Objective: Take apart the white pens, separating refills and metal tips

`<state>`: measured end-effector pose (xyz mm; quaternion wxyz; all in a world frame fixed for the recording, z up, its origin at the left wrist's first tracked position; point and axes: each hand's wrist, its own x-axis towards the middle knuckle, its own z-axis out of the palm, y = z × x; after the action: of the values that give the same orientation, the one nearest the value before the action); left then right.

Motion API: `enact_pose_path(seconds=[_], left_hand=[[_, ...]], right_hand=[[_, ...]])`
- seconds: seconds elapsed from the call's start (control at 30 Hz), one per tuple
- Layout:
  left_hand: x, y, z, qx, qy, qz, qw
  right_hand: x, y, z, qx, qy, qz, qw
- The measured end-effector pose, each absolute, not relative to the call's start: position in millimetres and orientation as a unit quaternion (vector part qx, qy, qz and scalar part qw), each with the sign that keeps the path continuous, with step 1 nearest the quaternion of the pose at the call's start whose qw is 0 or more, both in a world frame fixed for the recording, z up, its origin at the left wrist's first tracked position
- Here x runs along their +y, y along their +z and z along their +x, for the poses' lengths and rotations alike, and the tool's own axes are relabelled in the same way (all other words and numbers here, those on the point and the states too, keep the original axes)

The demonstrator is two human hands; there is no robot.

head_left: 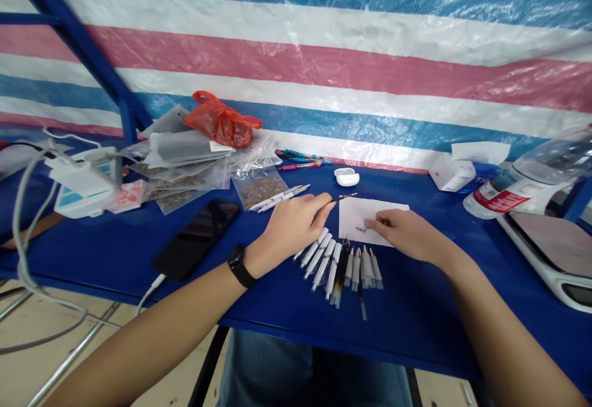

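My left hand (pixel 300 222) is closed round a thin black pen refill (pixel 345 197), its pointed metal tip sticking out to the right. Below it lies a sheet of white paper (pixel 349 213) on the blue table. Over the paper's right part, the fingers of my right hand (pixel 400 229) are pinched together beside small dark pieces (pixel 361 229) that look like pen springs. Whether the pinch holds one is too small to see. In front of the paper, a fan of pen parts is spread: white pen barrels (pixel 324 257), dark refills (pixel 341 265) and greyish translucent barrels (pixel 366 268).
Behind the paper sits a white earbud case (pixel 346 177). Plastic bags of small parts (pixel 261 190), a red bag (pixel 222 122) and a phone (pixel 197 237) lie left. At right are a large bottle (pixel 522 185) and a scale (pixel 555 253). Cables (pixel 28 259) hang far left.
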<state>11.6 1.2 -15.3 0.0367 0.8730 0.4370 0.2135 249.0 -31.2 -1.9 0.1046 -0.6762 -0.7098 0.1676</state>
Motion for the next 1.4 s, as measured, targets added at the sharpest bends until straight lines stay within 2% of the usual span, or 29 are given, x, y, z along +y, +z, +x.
enact_pose_path(seconds=[0.17,0.3,0.43,0.5,0.57,0.7,0.8,0.9,1.4], left_hand=[[1,-14,12,0.444,0.198,0.873,0.035],[1,-15,13,0.443,0.2,0.873,0.036],[0,-16,13,0.438,0.206,0.874,0.035],[0,-16,13,0.437,0.209,0.874,0.033],[0,-16,13,0.437,0.211,0.874,0.033],[0,-17,13,0.439,0.217,0.871,0.036],[0,-16,13,0.44,0.221,0.87,0.038],[0,-16,13,0.439,0.219,0.871,0.038],[0,-17,14,0.441,0.209,0.872,0.034]], right_hand=[[-32,2,251,-0.678,0.174,-0.704,0.118],[-32,7,250,-0.666,0.142,-0.711,0.174],[-32,8,240,-0.678,0.222,-0.643,0.279],[-33,7,236,-0.692,0.258,-0.607,0.294],[-34,7,237,-0.708,0.252,-0.607,0.259],[-34,14,253,-0.729,0.221,-0.637,0.119],[-35,23,264,-0.731,0.255,-0.633,0.019],[-36,26,266,-0.731,0.3,-0.612,-0.043],[-37,13,257,-0.737,0.291,-0.61,-0.01]])
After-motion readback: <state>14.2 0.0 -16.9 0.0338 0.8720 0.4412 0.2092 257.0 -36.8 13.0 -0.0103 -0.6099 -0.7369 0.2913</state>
